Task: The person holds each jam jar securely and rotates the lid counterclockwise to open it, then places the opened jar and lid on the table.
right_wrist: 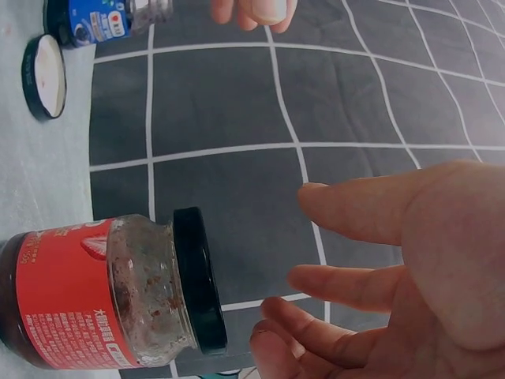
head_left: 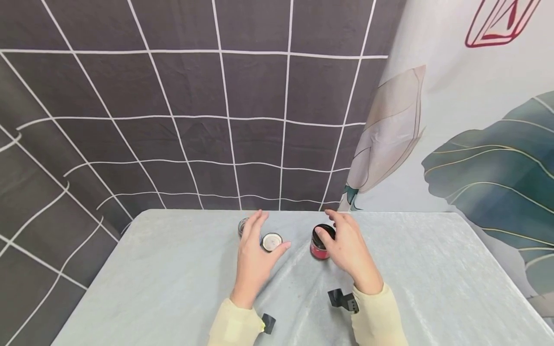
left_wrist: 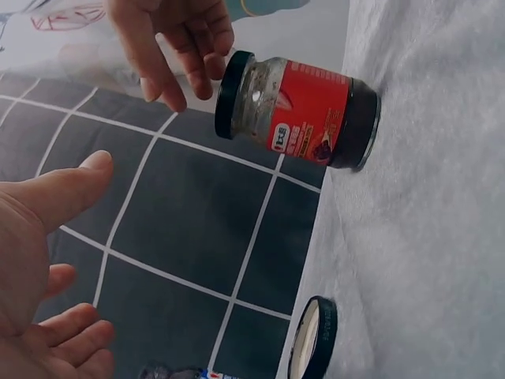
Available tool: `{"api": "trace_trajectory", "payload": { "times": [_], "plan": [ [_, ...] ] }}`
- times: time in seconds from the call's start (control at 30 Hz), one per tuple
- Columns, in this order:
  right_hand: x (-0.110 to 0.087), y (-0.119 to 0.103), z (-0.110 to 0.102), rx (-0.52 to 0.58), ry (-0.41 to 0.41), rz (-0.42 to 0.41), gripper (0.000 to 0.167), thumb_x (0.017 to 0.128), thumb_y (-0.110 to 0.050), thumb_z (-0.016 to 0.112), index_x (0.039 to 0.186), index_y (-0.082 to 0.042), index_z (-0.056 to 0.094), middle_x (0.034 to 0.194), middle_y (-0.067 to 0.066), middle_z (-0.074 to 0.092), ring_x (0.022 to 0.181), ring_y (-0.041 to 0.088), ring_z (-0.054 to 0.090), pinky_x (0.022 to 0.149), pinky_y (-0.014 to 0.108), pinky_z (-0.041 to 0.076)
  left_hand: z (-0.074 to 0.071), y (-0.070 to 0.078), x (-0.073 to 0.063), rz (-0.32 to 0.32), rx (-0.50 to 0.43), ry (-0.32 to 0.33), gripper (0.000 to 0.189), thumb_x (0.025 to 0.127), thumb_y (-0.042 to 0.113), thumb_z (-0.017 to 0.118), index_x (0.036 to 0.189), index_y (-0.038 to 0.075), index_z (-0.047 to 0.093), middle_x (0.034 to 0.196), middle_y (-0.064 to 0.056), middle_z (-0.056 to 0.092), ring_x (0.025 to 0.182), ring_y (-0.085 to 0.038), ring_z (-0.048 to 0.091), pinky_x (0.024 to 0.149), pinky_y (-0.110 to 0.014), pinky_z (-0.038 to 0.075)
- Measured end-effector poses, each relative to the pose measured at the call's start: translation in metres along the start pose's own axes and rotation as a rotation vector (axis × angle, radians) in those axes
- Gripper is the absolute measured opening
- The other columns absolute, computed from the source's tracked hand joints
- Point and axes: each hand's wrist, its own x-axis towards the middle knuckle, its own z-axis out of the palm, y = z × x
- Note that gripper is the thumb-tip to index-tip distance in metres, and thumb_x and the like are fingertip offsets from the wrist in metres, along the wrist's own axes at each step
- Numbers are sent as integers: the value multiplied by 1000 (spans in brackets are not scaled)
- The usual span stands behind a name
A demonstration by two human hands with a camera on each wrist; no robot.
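A red-labelled glass jar (head_left: 320, 250) with a black lid (right_wrist: 201, 280) stands upright on the table, dark contents at its base. My right hand (head_left: 348, 245) hovers over it, fingers spread and apart from the lid in the right wrist view. My left hand (head_left: 254, 257) is held above the table, thumb and fingers apart, holding nothing. Close by it, a loose black-rimmed lid (head_left: 271, 242) lies with its pale inside up. Behind the left hand stands a blue-labelled glass jar (right_wrist: 99, 20), mostly hidden in the head view and cut off in the wrist views.
A pale grey cloth covers the table (head_left: 164, 278), whose far edge meets a dark curtain (head_left: 255, 144) with a white grid. At the right hangs a white curtain (head_left: 437, 178) with leaf prints. Dark camera mounts (head_left: 344, 301) sit at both wrists.
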Motion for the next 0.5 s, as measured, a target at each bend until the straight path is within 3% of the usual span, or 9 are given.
{"api": "trace_trajectory", "payload": {
  "times": [0.5],
  "plan": [
    [2,3,-1,-10,1,2,52,96,-20,65,139,3,53,127,26,57,123,41,50,103,56,40,7,7,-5,0,2,-59,79,72,28,92,141,12,57,151,-4,46,139,-25,43,111,-47,38]
  ]
}}
